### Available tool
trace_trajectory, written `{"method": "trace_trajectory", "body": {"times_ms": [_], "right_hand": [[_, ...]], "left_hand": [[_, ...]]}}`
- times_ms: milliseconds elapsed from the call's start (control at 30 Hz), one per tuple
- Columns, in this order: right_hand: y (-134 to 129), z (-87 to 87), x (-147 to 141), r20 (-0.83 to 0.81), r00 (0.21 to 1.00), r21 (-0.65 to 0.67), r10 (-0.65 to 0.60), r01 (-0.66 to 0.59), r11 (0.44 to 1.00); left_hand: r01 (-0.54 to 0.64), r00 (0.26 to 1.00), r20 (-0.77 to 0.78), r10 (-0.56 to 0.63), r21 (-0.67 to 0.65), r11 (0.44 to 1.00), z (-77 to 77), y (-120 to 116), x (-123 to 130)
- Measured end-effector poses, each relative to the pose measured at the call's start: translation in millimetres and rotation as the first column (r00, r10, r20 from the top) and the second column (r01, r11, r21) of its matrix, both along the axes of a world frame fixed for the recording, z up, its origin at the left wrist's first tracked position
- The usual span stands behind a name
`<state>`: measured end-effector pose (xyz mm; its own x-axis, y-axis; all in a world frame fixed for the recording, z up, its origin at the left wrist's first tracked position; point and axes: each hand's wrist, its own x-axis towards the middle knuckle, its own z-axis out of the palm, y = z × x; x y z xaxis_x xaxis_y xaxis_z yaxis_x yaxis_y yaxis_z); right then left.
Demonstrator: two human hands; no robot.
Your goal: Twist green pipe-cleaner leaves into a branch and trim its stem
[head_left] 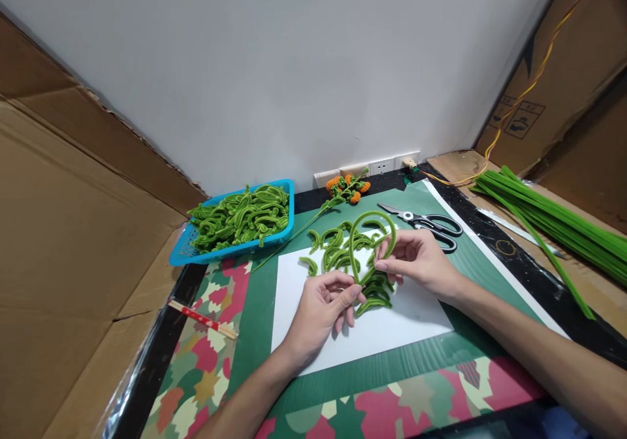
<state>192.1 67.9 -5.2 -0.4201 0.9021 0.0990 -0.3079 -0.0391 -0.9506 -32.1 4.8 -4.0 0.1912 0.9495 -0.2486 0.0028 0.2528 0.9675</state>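
Note:
A green pipe cleaner [352,249], bent into a wide loop, is held up between my two hands above a white sheet [313,354]. My left hand [327,302] pinches the lower end of the loop between thumb and fingertips. On the loop's right side, my right hand [411,260] grips it with thumb and fingers closed. Beneath and behind the loop lie several short curled green pipe cleaner pieces [335,258] on the sheet. Some of these pieces are partly hidden by my hands.
A blue basket [292,207] heaped with curled green pieces stands back left. Behind the sheet lie an orange-and-green pipe cleaner flower stem [337,200] and black-handled scissors [421,222]. Chopsticks [203,318] rest at left; long green pipe cleaners [553,220] lie at right beside cardboard.

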Motion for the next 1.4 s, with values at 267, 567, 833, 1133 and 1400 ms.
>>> {"method": "trace_trajectory", "body": {"times_ms": [267,567,833,1133,1400], "right_hand": [[0.6,-1.1,1.2,0.019,1.0,0.0,0.001,-0.001,1.0],[0.9,-1.4,3.0,0.026,1.0,0.015,-0.01,0.009,1.0],[0.3,-3.4,0.2,0.028,0.999,0.017,0.034,-0.034,0.999],[0.6,-2.3,0.7,0.019,0.999,0.009,0.025,-0.026,1.0],[0.3,1.1,0.3,0.013,1.0,0.001,-0.01,0.01,1.0]], "left_hand": [[0.005,1.0,0.002,-0.005,-0.001,1.0,1.0,0.6,-0.1],[-0.012,1.0,-0.004,0.012,-0.01,1.0,4.6,-0.8,2.0],[-0.007,1.0,0.005,0.007,-0.013,1.0,2.1,-0.4,0.7],[0.001,1.0,-0.002,-0.001,-0.012,1.0,3.9,-0.7,1.5],[0.007,1.0,0.004,-0.007,-0.01,1.0,2.1,-1.2,0.6]]}}
